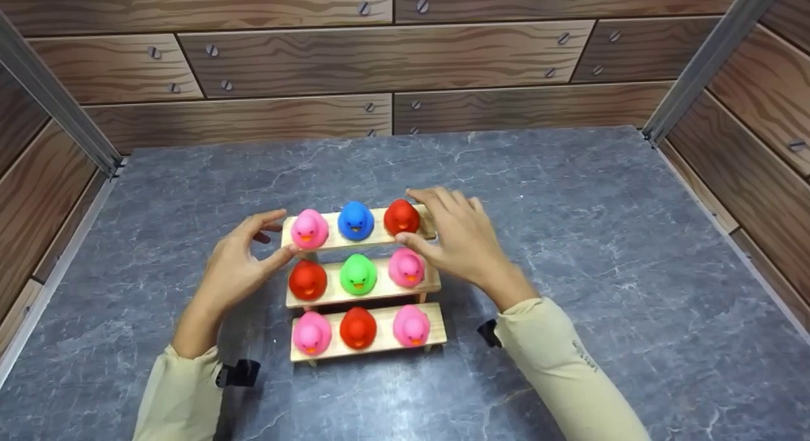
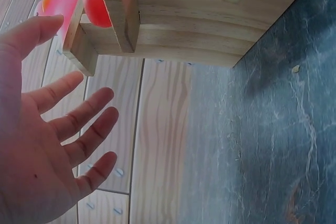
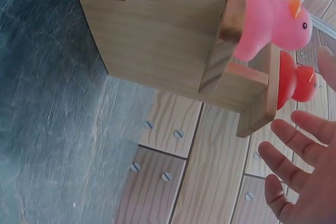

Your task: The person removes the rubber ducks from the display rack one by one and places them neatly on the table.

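Observation:
A three-tier wooden stand (image 1: 329,297) holds rubber ducks, three on each tier. The top tier has a pink duck (image 1: 310,231), a blue duck (image 1: 355,222) and a red duck (image 1: 402,218). Below them sit a red, a green (image 1: 358,275) and a pink duck, then pink, red and pink on the lowest tier. My left hand (image 1: 243,264) is beside the top tier's left end, its fingers spread and apart from the ducks. At the right end, my right hand (image 1: 462,238) reaches beside the top red duck, its fingers loosely extended; contact there is unclear.
The stand rests on a grey marble-patterned tabletop (image 1: 569,238). Wood-patterned panels (image 1: 380,58) rise at the back and both sides, with metal posts (image 1: 702,68) at the corners. Dark straps (image 1: 240,372) show at both wrists.

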A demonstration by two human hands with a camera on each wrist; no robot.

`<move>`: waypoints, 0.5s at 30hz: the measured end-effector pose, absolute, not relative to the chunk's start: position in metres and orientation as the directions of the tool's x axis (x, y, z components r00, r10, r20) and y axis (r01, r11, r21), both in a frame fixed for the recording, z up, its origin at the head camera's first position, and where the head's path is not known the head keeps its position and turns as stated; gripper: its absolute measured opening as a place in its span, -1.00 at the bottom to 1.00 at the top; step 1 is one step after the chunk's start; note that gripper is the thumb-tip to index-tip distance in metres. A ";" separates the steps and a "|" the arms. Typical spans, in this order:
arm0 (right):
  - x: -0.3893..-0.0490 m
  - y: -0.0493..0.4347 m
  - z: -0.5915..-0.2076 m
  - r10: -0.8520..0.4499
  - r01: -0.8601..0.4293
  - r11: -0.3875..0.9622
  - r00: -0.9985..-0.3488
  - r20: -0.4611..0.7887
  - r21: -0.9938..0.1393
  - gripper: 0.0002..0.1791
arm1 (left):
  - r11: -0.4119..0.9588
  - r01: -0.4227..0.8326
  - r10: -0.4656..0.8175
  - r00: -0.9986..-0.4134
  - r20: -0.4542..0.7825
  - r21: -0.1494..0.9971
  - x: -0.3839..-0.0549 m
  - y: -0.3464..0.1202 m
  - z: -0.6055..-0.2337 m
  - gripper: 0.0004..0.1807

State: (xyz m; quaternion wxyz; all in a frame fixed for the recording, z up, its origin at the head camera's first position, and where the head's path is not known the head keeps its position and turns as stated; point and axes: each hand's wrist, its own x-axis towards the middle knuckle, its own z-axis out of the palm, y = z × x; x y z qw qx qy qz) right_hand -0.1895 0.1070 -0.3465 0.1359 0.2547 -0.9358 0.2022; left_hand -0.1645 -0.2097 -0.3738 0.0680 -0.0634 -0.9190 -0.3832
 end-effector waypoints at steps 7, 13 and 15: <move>-0.191 0.102 -0.347 -0.413 -0.521 0.789 -0.842 0.347 -0.326 -0.30 | 0.702 0.166 0.050 -0.982 0.185 0.692 -0.165 -0.209 -0.375 -0.40; -0.191 0.100 -0.347 -0.404 -0.518 0.784 -0.844 0.353 -0.341 -0.37 | 0.695 0.162 0.048 -0.983 0.180 0.700 -0.165 -0.209 -0.376 -0.41; -0.191 0.100 -0.348 -0.402 -0.519 0.783 -0.842 0.359 -0.343 -0.39 | 0.692 0.163 0.051 -0.983 0.178 0.703 -0.165 -0.209 -0.376 -0.41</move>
